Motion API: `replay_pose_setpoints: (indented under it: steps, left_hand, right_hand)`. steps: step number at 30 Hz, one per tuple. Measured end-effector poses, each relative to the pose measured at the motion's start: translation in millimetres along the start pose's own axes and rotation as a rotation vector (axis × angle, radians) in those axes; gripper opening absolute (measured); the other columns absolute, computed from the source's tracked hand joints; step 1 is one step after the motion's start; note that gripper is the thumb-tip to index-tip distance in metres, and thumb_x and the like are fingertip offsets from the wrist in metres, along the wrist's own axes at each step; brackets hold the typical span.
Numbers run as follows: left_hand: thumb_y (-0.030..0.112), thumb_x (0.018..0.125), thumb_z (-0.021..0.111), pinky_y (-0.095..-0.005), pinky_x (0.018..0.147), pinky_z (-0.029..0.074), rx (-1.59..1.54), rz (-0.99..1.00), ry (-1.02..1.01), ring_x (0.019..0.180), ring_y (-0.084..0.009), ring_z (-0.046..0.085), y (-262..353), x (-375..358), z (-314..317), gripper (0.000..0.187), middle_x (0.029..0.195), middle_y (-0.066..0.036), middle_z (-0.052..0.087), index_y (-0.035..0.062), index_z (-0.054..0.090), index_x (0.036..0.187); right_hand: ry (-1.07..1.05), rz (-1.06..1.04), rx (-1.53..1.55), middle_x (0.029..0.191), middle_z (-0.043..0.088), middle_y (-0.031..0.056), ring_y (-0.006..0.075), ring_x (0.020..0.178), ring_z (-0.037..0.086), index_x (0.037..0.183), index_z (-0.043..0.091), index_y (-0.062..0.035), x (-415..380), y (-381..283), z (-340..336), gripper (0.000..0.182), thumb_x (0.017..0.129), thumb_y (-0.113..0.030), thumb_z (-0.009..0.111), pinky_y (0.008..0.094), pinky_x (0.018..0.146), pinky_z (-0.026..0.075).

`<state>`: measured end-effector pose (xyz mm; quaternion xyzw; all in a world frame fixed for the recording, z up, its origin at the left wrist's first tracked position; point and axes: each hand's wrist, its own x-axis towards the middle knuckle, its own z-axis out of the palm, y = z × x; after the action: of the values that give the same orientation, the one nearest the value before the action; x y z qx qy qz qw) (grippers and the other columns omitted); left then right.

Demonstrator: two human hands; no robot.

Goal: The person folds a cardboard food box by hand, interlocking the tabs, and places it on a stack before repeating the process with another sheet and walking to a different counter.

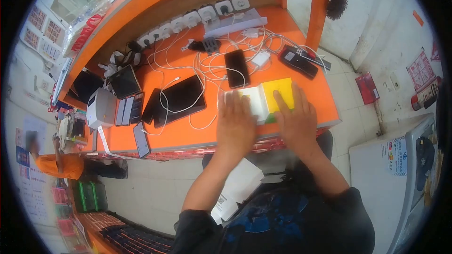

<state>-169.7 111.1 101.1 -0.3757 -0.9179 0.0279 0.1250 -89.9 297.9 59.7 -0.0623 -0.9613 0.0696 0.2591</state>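
Observation:
A white and yellow cardboard piece [256, 105], perhaps an unfolded box, lies at the front edge of the orange counter [179, 138]. My left hand [235, 124] rests on its white side, fingers stretched out flat. On the yellow part [281, 86], which has a green edge, my right hand [299, 120] lies with fingers extended and a little apart. Neither hand is wrapped round anything. Just beyond the cardboard is a black phone [237, 68]. Across my lap lies another white cardboard piece [239, 186] with a printed code.
White cables tangle across the counter below a row of sockets [207, 13]. A tablet [181, 101], several phones, a white label printer [100, 108] and a black handheld device [299, 61] lie around. A person in orange [70, 165] stands far left; a white freezer [388, 178] is at right.

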Motion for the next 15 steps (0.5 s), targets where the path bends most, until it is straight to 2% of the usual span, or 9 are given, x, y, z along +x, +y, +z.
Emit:
replay_pose_setpoints:
  steps: [1, 3, 7, 9, 10, 12, 13, 15]
  left_hand:
    - [0.034, 0.107, 0.061, -0.0597, 0.133, 0.023, -0.006, 0.0, -0.009, 0.158, -0.0494, 0.036, -5.0, -2.7, 22.0, 0.056, 0.164, -0.031, 0.046, -0.0035, 0.059, 0.149]
    - [0.033, 0.111, 0.057, -0.0591, 0.132, 0.024, -0.333, -0.052, 0.123, 0.156, -0.0528, 0.035, -10.2, -14.6, 50.7, 0.057, 0.167, -0.033, 0.041, -0.0055, 0.055, 0.153]
    - [0.035, 0.112, 0.055, -0.059, 0.131, 0.026, -0.428, -0.051, 0.135, 0.156, -0.0542, 0.035, -16.0, -23.3, 54.4, 0.06, 0.169, -0.034, 0.038, -0.0055, 0.052, 0.156]
    - [0.045, 0.109, 0.06, -0.0595, 0.13, 0.028, -0.394, -0.041, 0.078, 0.157, -0.0541, 0.034, -18.8, -15.1, 49.1, 0.068, 0.17, -0.033, 0.036, -0.0032, 0.052, 0.155]
    - [0.045, 0.109, 0.06, -0.0595, 0.13, 0.028, -0.399, -0.036, 0.082, 0.157, -0.0541, 0.034, -21.7, -7.2, 42.6, 0.068, 0.17, -0.033, 0.036, -0.0032, 0.052, 0.155]
    - [0.056, 0.103, 0.065, -0.0602, 0.129, 0.03, -0.385, -0.032, -0.182, 0.156, -0.0555, 0.034, -23.6, 8.4, 13.9, 0.077, 0.17, -0.033, 0.037, -0.0016, 0.054, 0.153]
    - [0.063, 0.097, 0.07, -0.0609, 0.13, 0.027, -0.361, -0.002, -0.018, 0.157, -0.0555, 0.033, -26.6, 6.9, 41.9, 0.084, 0.17, -0.033, 0.037, 0.0003, 0.056, 0.151]
    - [0.064, 0.096, 0.07, -0.0613, 0.131, 0.025, -0.341, 0.03, 0.006, 0.158, -0.0554, 0.031, -25.9, 5.5, 58.5, 0.085, 0.17, -0.033, 0.036, 0.0006, 0.055, 0.152]
  right_hand:
    - [0.012, 0.003, 0.027, 0.167, 0.043, 0.0298, 0.0443, 0.15, 0.046, 0.156, 0.061, -0.017, 2.0, -0.8, 0.6, 0.054, 0.106, -0.036, 0.064, 0.0554, 0.111, 0.043]
    - [0.0, -0.002, 0.066, 0.167, 0.043, 0.0296, 0.0445, 0.15, 0.046, 0.156, 0.062, -0.0163, 1.6, -0.9, 2.1, 0.054, 0.106, -0.037, 0.064, 0.0555, 0.112, 0.043]
    - [0.021, -0.032, 0.023, 0.164, 0.046, 0.0297, 0.0458, 0.151, 0.045, 0.155, 0.063, -0.0166, 3.9, -0.7, 3.3, 0.053, 0.106, -0.036, 0.064, 0.0563, 0.115, 0.04]
    - [0.044, -0.034, 0.009, 0.163, 0.048, 0.0298, 0.0466, 0.151, 0.045, 0.155, 0.063, -0.0167, 9.2, 1.0, -1.7, 0.053, 0.106, -0.036, 0.064, 0.0567, 0.116, 0.039]
    - [0.054, -0.057, -0.003, 0.161, 0.05, 0.0294, 0.0461, 0.151, 0.045, 0.154, 0.063, -0.0167, 14.3, 0.6, -7.0, 0.051, 0.106, -0.035, 0.064, 0.057, 0.116, 0.039]
    - [0.051, -0.074, -0.021, 0.16, 0.052, 0.029, 0.0457, 0.151, 0.046, 0.153, 0.064, -0.0168, 21.7, -0.7, -9.6, 0.05, 0.107, -0.035, 0.064, 0.0573, 0.116, 0.039]
    - [0.038, -0.112, 0.037, 0.159, 0.054, 0.0282, 0.0448, 0.152, 0.046, 0.153, 0.064, -0.0169, 27.3, -1.3, -7.8, 0.05, 0.107, -0.035, 0.064, 0.0574, 0.117, 0.038]
    - [0.003, -0.125, 0.163, 0.159, 0.055, 0.0261, 0.0419, 0.153, 0.047, 0.154, 0.063, -0.0174, 28.9, -2.0, 1.2, 0.049, 0.108, -0.035, 0.063, 0.0575, 0.12, 0.037]
